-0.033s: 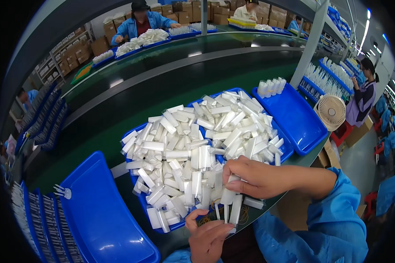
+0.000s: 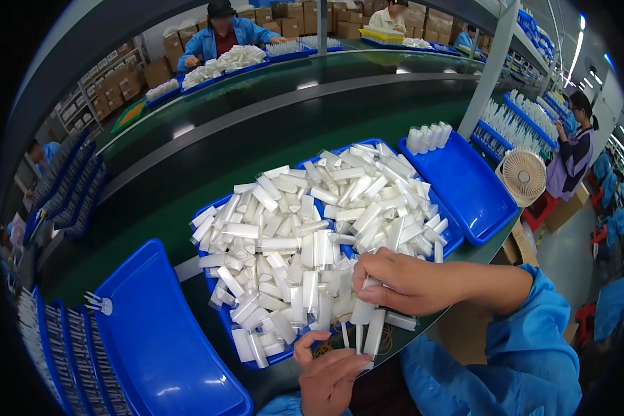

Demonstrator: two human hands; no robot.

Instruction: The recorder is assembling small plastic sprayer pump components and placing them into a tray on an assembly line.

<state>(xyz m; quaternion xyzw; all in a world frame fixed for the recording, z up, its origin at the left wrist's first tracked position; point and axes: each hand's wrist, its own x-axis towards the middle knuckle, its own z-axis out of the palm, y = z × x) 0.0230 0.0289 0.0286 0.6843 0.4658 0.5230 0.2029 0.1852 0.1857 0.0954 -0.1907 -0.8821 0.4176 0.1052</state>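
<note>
My right hand [image 2: 409, 281] is closed around a white, flat-sided plastic piece [image 2: 365, 310], its thumb and fingers pinching the upper part. Two thin white prongs [image 2: 352, 336] stick out below that piece. Beside them slants a white piece in a clear sleeve [image 2: 374, 333]. My left hand [image 2: 329, 378] is at the lower end of these pieces; its fingertips press on the clear-sleeved one, while another finger is bent up and apart. A heap of similar white pieces [image 2: 277, 236] fills two blue trays [image 2: 453, 239] just beyond my hands.
A blue tray [image 2: 166, 340] at left holds a small pronged white bundle [image 2: 100, 303] on its rim. Another blue tray [image 2: 468, 191] at right carries upright white pieces [image 2: 430, 139]. A beige fan [image 2: 522, 176] stands beside it. Rubber bands [image 2: 387, 340] lie near my hands. Co-workers sit across the conveyor.
My right hand and the piece in it have shifted very slightly to the right. Otherwise both hands keep their places.
</note>
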